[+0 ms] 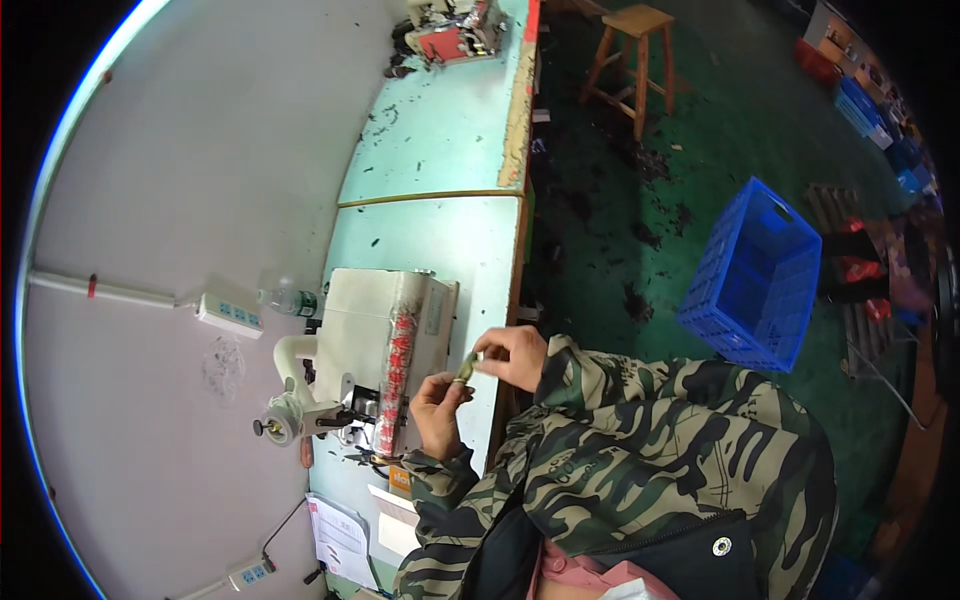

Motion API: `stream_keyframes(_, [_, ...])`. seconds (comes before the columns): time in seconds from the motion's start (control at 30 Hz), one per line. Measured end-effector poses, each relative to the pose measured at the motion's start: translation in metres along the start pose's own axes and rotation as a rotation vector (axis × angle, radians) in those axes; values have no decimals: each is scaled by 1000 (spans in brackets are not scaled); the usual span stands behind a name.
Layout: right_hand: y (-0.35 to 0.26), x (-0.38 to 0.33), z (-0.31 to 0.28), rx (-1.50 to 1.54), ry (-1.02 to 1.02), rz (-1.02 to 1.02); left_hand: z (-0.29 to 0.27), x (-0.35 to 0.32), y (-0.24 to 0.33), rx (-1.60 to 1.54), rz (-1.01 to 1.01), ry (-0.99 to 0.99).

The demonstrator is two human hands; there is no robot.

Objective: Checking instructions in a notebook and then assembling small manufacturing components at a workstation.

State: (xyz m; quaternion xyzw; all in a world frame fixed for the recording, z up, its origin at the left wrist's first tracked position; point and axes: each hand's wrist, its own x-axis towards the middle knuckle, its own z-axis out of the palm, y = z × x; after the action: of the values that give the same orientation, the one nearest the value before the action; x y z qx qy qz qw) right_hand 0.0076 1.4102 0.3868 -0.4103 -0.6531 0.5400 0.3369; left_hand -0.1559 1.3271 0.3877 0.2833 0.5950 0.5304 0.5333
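Observation:
My left hand (437, 412) and my right hand (515, 356) meet over the near edge of the pale work table (428, 230). Between their fingertips is a small, narrow olive-green strip (467, 367), whose kind I cannot make out. Both hands pinch it, the left from below and the right from its upper end. Just left of them stands an off-white bench machine (360, 310), which looks like an industrial sewing machine. A strip of red-marked clear wrapping (397, 365) covers its edge.
A plastic bottle (290, 300) and a power strip (230, 315) are by the wall. Papers (340, 535) lie beyond the machine's lower end. A blue crate (755, 275) and a wooden stool (637, 22) stand on the scrap-strewn green floor. Another machine (450, 40) sits at the table's far end.

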Motion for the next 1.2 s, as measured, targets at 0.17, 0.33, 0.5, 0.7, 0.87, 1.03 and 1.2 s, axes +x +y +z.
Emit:
stream_keyframes(0.17, [-6,2,11,57,-177,-22,4,-2,6,16,38,-40])
stream_keyframes(0.33, [-7,7,14,34,-240,-6,2,-7,9,-2,51,-17])
stream_keyframes(0.5, [-11,9,20,91,-280,-31,2,-17,9,-46,40,24])
stream_keyframes(0.7, [-10,14,25,574,-481,295,5,-25,-9,-281,-70,128])
stream_keyframes(0.87, [-3,2,35,562,-695,523,3,-10,-33,113,56,403])
stream_keyframes(1.03, [19,4,38,148,-460,148,13,-7,-53,283,227,466])
stream_keyframes(1.2, [22,13,54,-103,-249,3,18,-23,-38,500,178,536])
